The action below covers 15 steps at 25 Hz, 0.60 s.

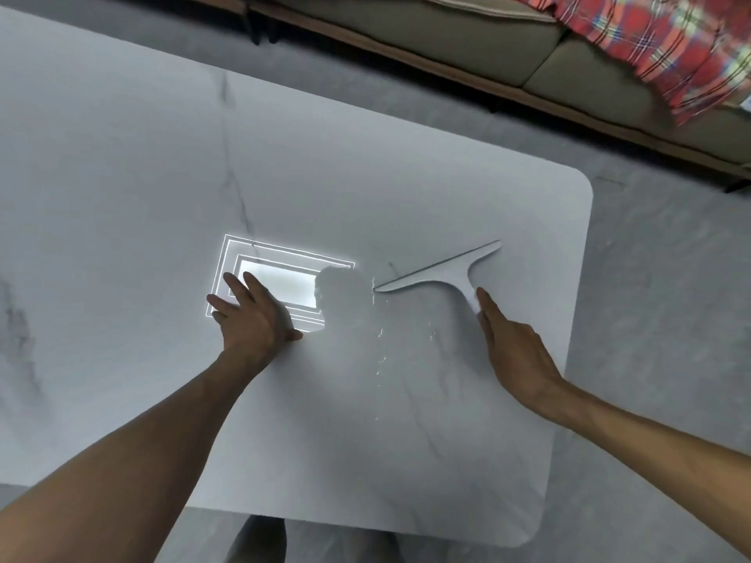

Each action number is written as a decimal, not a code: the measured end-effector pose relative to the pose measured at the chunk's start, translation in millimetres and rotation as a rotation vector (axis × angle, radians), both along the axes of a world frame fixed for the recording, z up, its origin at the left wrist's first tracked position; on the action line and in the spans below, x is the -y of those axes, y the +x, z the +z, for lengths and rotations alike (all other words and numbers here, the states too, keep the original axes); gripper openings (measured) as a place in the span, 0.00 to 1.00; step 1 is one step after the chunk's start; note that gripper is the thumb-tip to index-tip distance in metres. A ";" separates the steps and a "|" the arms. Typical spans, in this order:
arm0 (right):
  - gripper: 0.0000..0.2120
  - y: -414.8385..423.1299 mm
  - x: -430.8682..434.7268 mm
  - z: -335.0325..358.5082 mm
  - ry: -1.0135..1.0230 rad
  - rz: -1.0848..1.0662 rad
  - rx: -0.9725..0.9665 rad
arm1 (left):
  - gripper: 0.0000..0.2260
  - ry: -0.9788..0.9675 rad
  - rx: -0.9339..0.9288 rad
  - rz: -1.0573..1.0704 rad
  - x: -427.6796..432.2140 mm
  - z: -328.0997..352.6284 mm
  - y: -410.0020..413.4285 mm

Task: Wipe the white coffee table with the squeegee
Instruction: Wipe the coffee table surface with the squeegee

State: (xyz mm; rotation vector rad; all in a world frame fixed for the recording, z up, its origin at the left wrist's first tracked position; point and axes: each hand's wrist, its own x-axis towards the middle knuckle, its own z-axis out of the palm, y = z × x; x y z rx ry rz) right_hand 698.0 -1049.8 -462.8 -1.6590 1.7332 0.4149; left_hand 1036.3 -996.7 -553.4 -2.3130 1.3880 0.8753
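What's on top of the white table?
A squeegee, water drops, a bright light reflection, and the left hand resting flat. The right hand hides the squeegee's handle end.

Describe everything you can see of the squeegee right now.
The squeegee is white, T-shaped, plastic by its look, with a long thin blade darker along its far edge and a short handle pointing toward the person. It lies flat on the white coffee table near its right edge, blade running diagonally. Straight fingers of the right hand touch the handle's end; droplets glint by the blade's left tip.
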 end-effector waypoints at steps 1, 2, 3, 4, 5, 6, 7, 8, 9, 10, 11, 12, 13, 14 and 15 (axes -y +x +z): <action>0.27 -2.7 0.3 5.8 -0.026 -0.038 0.021 | 0.48 -0.018 -0.013 0.053 -0.8 -0.9 0.2; 0.26 -4.8 8.5 9.0 -0.092 -0.061 0.055 | 0.40 -0.066 -0.005 0.091 -1.1 -0.6 -1.7; 0.25 -5.2 22.9 9.4 -0.174 -0.076 0.096 | 0.31 -0.125 0.003 0.100 -0.3 0.9 -6.4; 0.24 -2.7 42.9 8.2 -0.253 -0.092 0.122 | 0.26 -0.153 0.012 0.065 0.3 4.9 -14.8; 0.23 1.8 67.4 5.2 -0.306 -0.120 0.133 | 0.25 -0.176 0.019 -0.005 -0.5 3.7 -26.6; 0.22 7.7 94.7 -0.1 -0.333 -0.166 0.134 | 0.25 -0.179 0.019 -0.068 1.1 1.1 -39.6; 0.22 13.4 121.7 -7.0 -0.337 -0.229 0.131 | 0.26 -0.198 0.006 -0.125 3.6 -5.0 -53.1; 0.23 18.9 144.9 -12.5 -0.328 -0.286 0.135 | 0.27 -0.213 -0.006 -0.148 8.2 -11.3 -63.8; 0.24 23.6 162.3 -16.7 -0.310 -0.330 0.151 | 0.29 -0.213 -0.023 -0.149 14.7 -18.1 -72.5; 0.25 25.1 171.0 -21.5 -0.276 -0.349 0.156 | 0.32 -0.202 -0.041 -0.085 20.8 -21.8 -79.1; 0.25 24.5 172.6 -25.5 -0.245 -0.339 0.150 | 0.33 -0.198 -0.054 -0.010 24.7 -26.4 -82.8; 0.25 23.7 168.5 -28.5 -0.222 -0.294 0.122 | 0.33 -0.195 -0.100 0.044 27.3 -24.7 -86.1; 0.25 21.2 156.9 -31.6 -0.212 -0.232 0.078 | 0.31 -0.179 -0.152 0.077 28.1 -22.9 -89.3; 0.25 16.3 138.0 -33.1 -0.213 -0.167 0.016 | 0.28 -0.133 -0.218 0.120 30.5 -20.4 -91.6; 0.26 7.0 112.3 -31.8 -0.205 -0.129 -0.028 | 0.26 -0.076 -0.286 0.141 31.5 -21.4 -88.7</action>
